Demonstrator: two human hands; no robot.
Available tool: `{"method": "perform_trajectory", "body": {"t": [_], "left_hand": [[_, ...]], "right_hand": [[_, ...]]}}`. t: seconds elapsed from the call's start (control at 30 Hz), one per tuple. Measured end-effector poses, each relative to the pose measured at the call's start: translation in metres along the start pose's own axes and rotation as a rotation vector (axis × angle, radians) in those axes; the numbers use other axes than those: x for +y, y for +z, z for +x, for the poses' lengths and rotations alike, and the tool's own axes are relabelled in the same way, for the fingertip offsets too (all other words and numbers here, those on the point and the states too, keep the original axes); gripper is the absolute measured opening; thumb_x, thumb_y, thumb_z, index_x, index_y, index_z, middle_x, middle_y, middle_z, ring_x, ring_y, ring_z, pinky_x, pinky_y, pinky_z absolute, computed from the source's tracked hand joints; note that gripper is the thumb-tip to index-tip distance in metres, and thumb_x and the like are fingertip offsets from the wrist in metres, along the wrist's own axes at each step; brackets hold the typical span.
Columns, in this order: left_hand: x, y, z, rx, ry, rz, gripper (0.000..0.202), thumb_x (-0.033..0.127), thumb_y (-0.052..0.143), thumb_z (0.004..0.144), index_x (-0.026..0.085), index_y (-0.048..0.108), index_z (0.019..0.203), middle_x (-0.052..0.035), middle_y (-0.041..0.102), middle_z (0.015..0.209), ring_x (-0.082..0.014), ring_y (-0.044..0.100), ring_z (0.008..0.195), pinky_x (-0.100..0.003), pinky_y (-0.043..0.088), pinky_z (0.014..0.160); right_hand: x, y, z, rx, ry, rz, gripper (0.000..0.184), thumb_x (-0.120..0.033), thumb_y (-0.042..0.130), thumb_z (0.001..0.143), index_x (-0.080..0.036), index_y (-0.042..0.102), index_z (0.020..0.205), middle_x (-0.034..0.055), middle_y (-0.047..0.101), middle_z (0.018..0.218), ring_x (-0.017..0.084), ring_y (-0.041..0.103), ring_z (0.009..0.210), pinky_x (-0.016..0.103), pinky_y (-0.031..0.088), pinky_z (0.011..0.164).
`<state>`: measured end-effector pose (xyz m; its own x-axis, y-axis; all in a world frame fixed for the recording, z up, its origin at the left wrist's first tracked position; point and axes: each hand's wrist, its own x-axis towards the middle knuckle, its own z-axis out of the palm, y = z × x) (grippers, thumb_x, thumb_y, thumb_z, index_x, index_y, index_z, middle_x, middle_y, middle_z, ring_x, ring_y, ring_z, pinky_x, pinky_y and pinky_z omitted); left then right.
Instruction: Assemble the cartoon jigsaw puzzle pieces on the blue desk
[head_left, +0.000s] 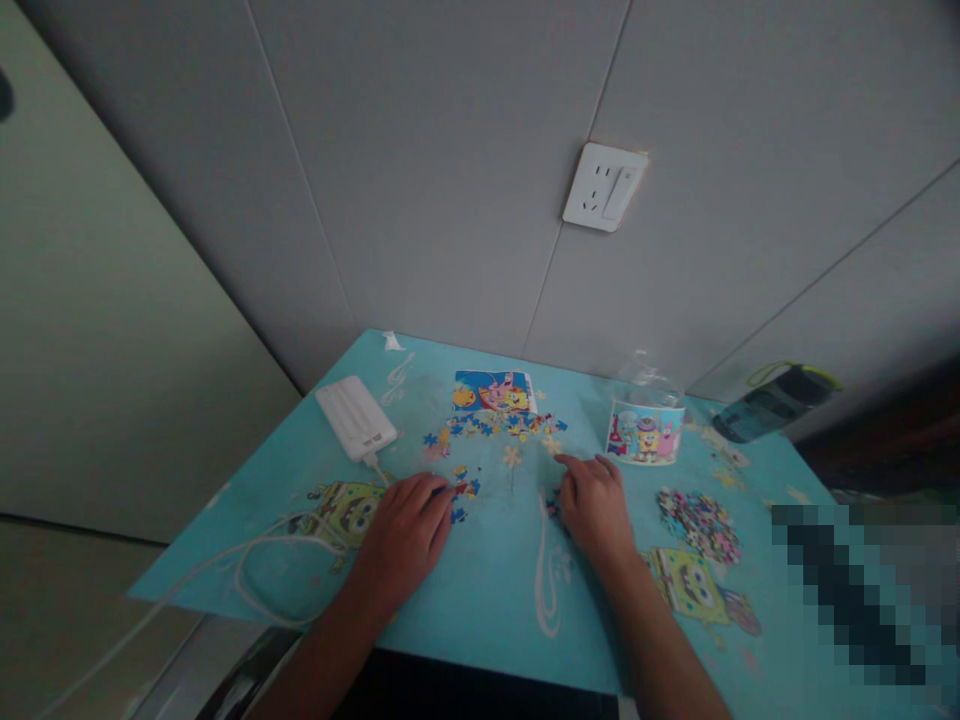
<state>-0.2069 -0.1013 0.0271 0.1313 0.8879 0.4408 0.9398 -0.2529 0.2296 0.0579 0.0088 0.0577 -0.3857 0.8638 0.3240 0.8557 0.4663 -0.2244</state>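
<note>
My left hand rests on the left-middle of the table, its fingers closed together at a small cluster of jigsaw puzzle pieces. Its fingertips press on a reddish piece at the cluster's edge. My right hand lies on the table with the index finger stretched out and the others loosely bent, apparently holding nothing. A few dark puzzle pieces sit by its thumb side, partly covered. Beyond both hands, a band of puzzle pieces is spread below a cartoon picture card.
A heap of mixed pieces lies right of my right arm. Behind it stand a clear plastic container with a cartoon label and a dark bottle. A white power bank with a cable is at left. The wall borders the table's back.
</note>
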Motion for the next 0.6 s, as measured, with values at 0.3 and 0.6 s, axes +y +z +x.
{"method": "perform_trajectory", "body": {"t": [0.3,0.6], "left_hand": [[-0.003,0.003,-0.002,0.046,0.039,0.018,0.025,0.017,0.053,0.095,0.020,0.066,0.117,-0.0083,0.065,0.116,-0.0252,0.057,0.109,-0.045,0.045,0.096],[0.011,-0.009,-0.005,0.262,0.214,0.008,0.019,0.010,0.058,0.091,0.015,0.068,0.106,-0.0082,0.071,0.106,-0.0242,0.062,0.103,-0.046,0.040,0.099]], "right_hand": [[0.003,0.016,0.014,0.023,-0.072,0.004,0.038,-0.015,0.047,0.094,-0.023,0.062,0.128,0.0073,0.062,0.135,0.024,0.053,0.125,0.044,0.031,0.112],[-0.005,0.014,0.022,0.032,-0.061,-0.026,0.033,-0.019,0.043,0.099,-0.021,0.062,0.126,0.0077,0.072,0.116,0.022,0.060,0.117,0.046,0.024,0.116]]}}
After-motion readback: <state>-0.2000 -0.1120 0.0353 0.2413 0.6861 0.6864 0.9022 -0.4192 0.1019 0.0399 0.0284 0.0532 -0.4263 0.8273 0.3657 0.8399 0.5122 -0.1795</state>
